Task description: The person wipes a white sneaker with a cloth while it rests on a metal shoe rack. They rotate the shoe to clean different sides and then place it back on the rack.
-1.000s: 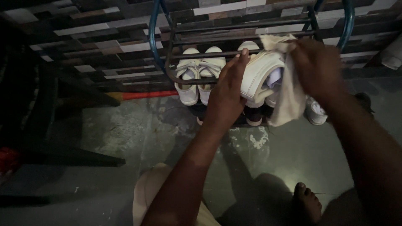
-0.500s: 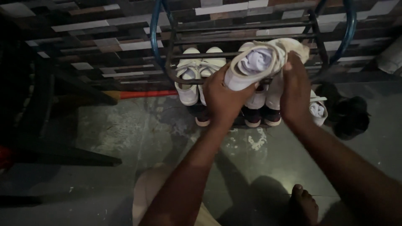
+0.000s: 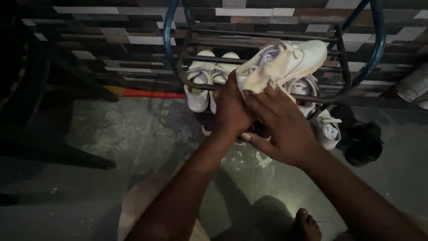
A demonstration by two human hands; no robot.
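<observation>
White sneaker [image 3: 292,56] with pale cream cloth [image 3: 267,76] against it, white pair [image 3: 209,78] on a black-barred, blue-framed rack [image 3: 267,38], dark shoes [image 3: 363,140] on grey-green mottled floor [image 3: 133,143], red-orange handle [image 3: 151,93], wall [image 3: 111,27] patterned in brown, grey and white strips.

Around the metal shoe rack [image 3: 343,49] the count ran so: two hands, the left hand [image 3: 232,109] and the right hand [image 3: 281,127], were raised before it with one white sneaker [image 3: 298,58] and one cream cloth [image 3: 267,76]. Two white shoes [image 3: 209,78] sat on its shelf. One more white shoe [image 3: 329,129] and two dark shoes [image 3: 363,143] lay right of it. One bare foot [image 3: 305,225] showed below it.
</observation>
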